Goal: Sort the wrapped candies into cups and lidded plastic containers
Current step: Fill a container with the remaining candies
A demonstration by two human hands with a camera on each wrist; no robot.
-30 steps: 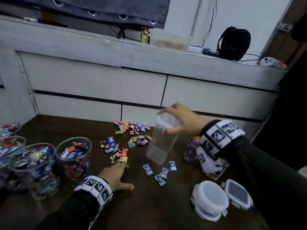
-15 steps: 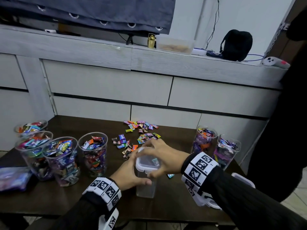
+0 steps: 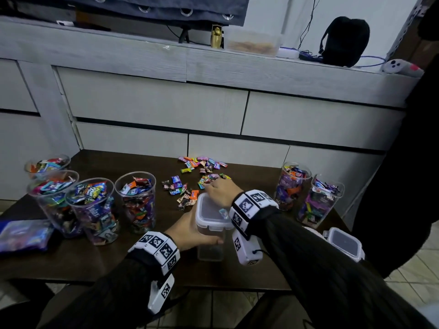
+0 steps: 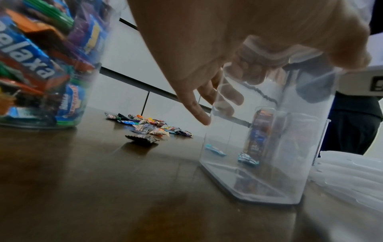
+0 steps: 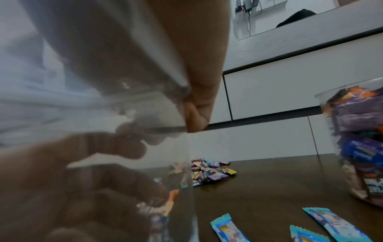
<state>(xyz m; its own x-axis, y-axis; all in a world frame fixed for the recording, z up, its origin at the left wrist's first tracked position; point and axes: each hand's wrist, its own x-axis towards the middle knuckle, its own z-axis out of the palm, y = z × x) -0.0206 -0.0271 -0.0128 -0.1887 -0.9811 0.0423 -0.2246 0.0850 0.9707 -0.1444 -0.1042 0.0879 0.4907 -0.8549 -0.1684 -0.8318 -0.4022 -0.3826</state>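
Note:
An empty clear square container [image 3: 210, 250] stands upright on the dark table [image 3: 99, 262], near its front edge. My left hand [image 3: 193, 231] wraps its side, thumb on the near face; in the left wrist view the fingers [image 4: 199, 106] lie down its wall. My right hand [image 3: 217, 189] curls over the container's far rim [image 5: 182, 91]. Loose wrapped candies [image 3: 197, 176] lie in a heap just beyond. A few blue candies [image 5: 225, 229] lie to the container's right.
Several candy-filled cups [image 3: 135, 200] stand in a row on the left, two more [image 3: 293, 186] on the right. A lidded container [image 3: 342, 243] sits at the right front, a blue bag [image 3: 23, 236] at the left edge. Grey drawers rise behind.
My right hand has brought the container down from the air onto the table's front. My left hand left the candies and took hold of its side.

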